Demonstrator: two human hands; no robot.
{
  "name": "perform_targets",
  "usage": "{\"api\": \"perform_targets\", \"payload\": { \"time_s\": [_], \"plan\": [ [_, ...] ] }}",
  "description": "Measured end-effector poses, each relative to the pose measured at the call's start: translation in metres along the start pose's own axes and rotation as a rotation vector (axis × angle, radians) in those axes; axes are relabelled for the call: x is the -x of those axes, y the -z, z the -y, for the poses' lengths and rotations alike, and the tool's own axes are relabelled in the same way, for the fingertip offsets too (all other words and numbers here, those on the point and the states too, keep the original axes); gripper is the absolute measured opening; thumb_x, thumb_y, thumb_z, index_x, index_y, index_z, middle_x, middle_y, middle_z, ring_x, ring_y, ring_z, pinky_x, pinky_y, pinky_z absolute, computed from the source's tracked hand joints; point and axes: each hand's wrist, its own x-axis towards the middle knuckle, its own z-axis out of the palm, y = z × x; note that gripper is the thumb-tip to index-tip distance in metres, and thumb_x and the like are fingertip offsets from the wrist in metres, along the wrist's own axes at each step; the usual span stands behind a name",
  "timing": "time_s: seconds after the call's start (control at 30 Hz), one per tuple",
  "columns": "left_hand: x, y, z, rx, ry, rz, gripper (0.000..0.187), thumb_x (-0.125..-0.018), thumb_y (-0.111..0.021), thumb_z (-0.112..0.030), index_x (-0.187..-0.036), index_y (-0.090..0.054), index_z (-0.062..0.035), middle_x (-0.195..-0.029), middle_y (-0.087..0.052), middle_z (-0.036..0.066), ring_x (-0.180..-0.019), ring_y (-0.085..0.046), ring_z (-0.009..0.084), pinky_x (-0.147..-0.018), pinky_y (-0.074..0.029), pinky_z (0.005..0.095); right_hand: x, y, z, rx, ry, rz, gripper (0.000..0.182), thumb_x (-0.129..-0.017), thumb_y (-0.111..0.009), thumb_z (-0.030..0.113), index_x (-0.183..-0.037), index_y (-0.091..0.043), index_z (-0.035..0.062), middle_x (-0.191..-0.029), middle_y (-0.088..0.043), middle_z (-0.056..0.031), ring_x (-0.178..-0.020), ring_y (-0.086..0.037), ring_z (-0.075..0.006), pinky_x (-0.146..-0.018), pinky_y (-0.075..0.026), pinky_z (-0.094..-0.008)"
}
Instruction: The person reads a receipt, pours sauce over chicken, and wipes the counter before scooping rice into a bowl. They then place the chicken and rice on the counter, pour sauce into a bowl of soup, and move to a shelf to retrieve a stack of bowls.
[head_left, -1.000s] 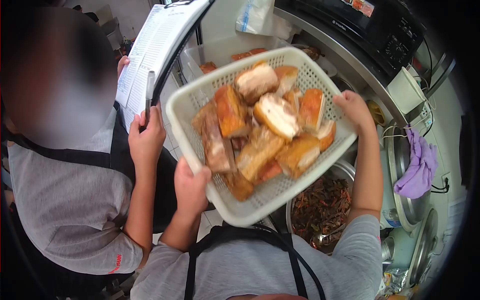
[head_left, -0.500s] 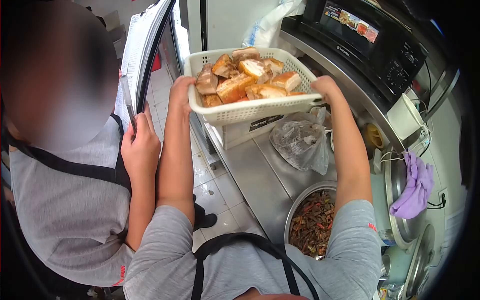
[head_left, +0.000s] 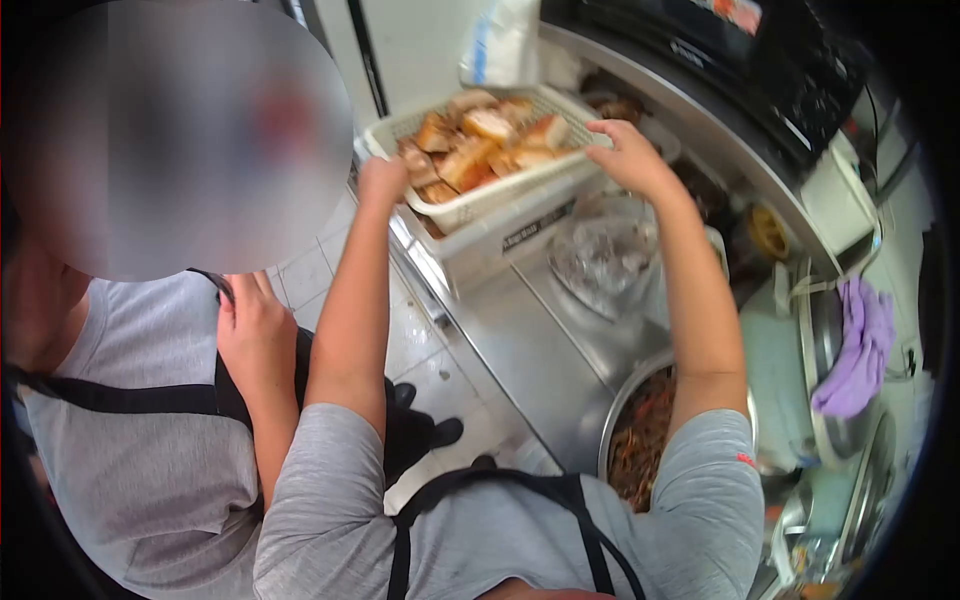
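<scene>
A white perforated basket (head_left: 490, 198) full of browned meat chunks (head_left: 468, 160) rests, slightly tilted, on a white box-shaped unit (head_left: 530, 225) on the steel counter. At the basket's left end, my left hand (head_left: 382, 182) is closed on the rim. My right hand (head_left: 628, 158) is at the right end, its fingers apart, with thumb and fingertips by the basket's corner and nothing gripped between them. Just below my right hand lies a clear plastic bag (head_left: 605, 255), its contents hard to make out.
A metal bowl (head_left: 607, 440) of dark strips stands on the counter (head_left: 540, 360) near my right arm. A black appliance (head_left: 740, 60) is at the upper right, a purple cloth (head_left: 855, 345) hangs at the right. A co-worker (head_left: 150, 440) stands close on my left.
The basket has come down onto the white unit. My right hand has loosened from its rim. The view has shifted, and the co-worker's clipboard and pen no longer show clearly.
</scene>
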Motion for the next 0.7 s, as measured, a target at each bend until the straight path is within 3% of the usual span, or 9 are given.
{"api": "perform_targets", "payload": {
  "time_s": [0.1,0.23,0.3,0.37,0.4,0.43,0.5,0.6,0.7],
  "plan": [
    [0.000,-0.001,0.002,-0.065,-0.072,-0.026,0.046,-0.077,-0.040,-0.029,-0.098,-0.050,0.0105,-0.091,-0.054,0.030,-0.088,-0.054,0.0360,-0.079,-0.041,0.0392,0.092,0.056,0.016,0.025,-0.027,0.045,0.036,-0.077,-0.051,0.015,-0.111,-0.047,0.0034,-0.102,-0.049,-0.0090,-0.088,-0.049,-0.0173,-0.078,-0.039,-0.0275],
    [0.116,-0.006,-0.028,-0.065,-0.670,-0.731,0.038,-0.077,-0.049,-0.021,-0.107,-0.046,0.0013,-0.108,-0.045,0.021,-0.104,-0.041,0.0284,-0.087,-0.032,0.0363,0.251,0.124,0.029,-0.076,-0.367,-0.053,0.033,-0.077,-0.052,0.013,-0.107,-0.049,0.0008,-0.098,-0.055,-0.0106,-0.089,-0.052,-0.0185,-0.078,-0.040,-0.0273],
    [0.194,-0.039,-0.029,0.488,-0.777,-0.291,0.037,-0.076,-0.050,-0.015,-0.109,-0.044,0.0001,-0.113,-0.039,0.016,-0.109,-0.034,0.0271,-0.090,-0.029,0.0339,0.346,0.138,0.015,0.045,-0.617,-0.239,0.032,-0.078,-0.051,0.014,-0.107,-0.049,-0.0003,-0.097,-0.056,-0.0111,-0.089,-0.052,-0.0170,-0.077,-0.040,-0.0267],
    [0.258,-0.079,-0.017,0.447,-0.900,0.254,0.039,-0.075,-0.052,-0.013,-0.110,-0.042,0.0013,-0.104,-0.044,0.016,-0.099,-0.040,0.0265,-0.088,-0.030,0.0358,0.432,0.133,0.011,0.258,-0.944,-0.322,0.030,-0.080,-0.049,0.016,-0.104,-0.050,-0.0018,-0.094,-0.056,-0.0160,-0.089,-0.053,-0.0225,-0.077,-0.041,-0.0309],
    [0.288,-0.090,-0.012,0.434,-0.583,0.621,0.038,-0.076,-0.053,-0.016,-0.108,-0.043,0.0015,-0.099,-0.045,0.016,-0.092,-0.043,0.0254,-0.081,-0.034,0.0344,0.479,0.124,-0.005,0.442,-1.009,-0.298,0.032,-0.080,-0.050,0.019,-0.104,-0.048,-0.0023,-0.097,-0.054,-0.0188,-0.086,-0.054,-0.0253,-0.076,-0.041,-0.0331],
    [0.307,-0.119,0.006,0.505,-0.584,0.696,0.039,-0.077,-0.054,-0.019,-0.109,-0.043,0.0015,-0.092,-0.048,0.015,-0.083,-0.046,0.0232,-0.073,-0.038,0.0315,0.512,0.103,-0.004,0.739,-1.127,-0.351,0.038,-0.081,-0.050,0.024,-0.108,-0.045,-0.0027,-0.099,-0.052,-0.0177,-0.087,-0.052,-0.0242,-0.076,-0.040,-0.0335],
    [0.330,-0.130,0.011,0.528,-0.247,1.100,0.037,-0.078,-0.053,-0.019,-0.107,-0.043,0.0015,-0.087,-0.050,0.014,-0.079,-0.049,0.0201,-0.070,-0.039,0.0288,0.538,0.080,-0.004,0.257,-1.436,-0.546,0.038,-0.083,-0.047,0.024,-0.108,-0.042,-0.0033,-0.101,-0.050,-0.0148,-0.090,-0.050,-0.0211,-0.079,-0.038,-0.0319],
    [0.342,-0.114,-0.008,0.337,-0.301,1.314,0.032,-0.079,-0.051,-0.018,-0.103,-0.043,0.0018,-0.081,-0.052,0.012,-0.075,-0.051,0.0169,-0.066,-0.040,0.0279,0.537,0.050,-0.002,-0.059,-1.277,-0.816,0.033,-0.086,-0.044,0.020,-0.108,-0.042,-0.0033,-0.098,-0.051,-0.0119,-0.090,-0.048,-0.0180,-0.080,-0.036,-0.0291],
    [0.349,-0.133,0.013,0.595,-0.397,1.013,0.025,-0.074,-0.046,-0.008,-0.097,-0.042,0.0016,-0.077,-0.052,0.012,-0.070,-0.051,0.0136,-0.060,-0.040,0.0268,0.539,0.046,0.006,-0.076,-1.225,-0.764,0.027,-0.085,-0.043,0.015,-0.105,-0.044,-0.0030,-0.095,-0.052,-0.0117,-0.087,-0.048,-0.0173,-0.079,-0.036,-0.0277]
  ]
}}
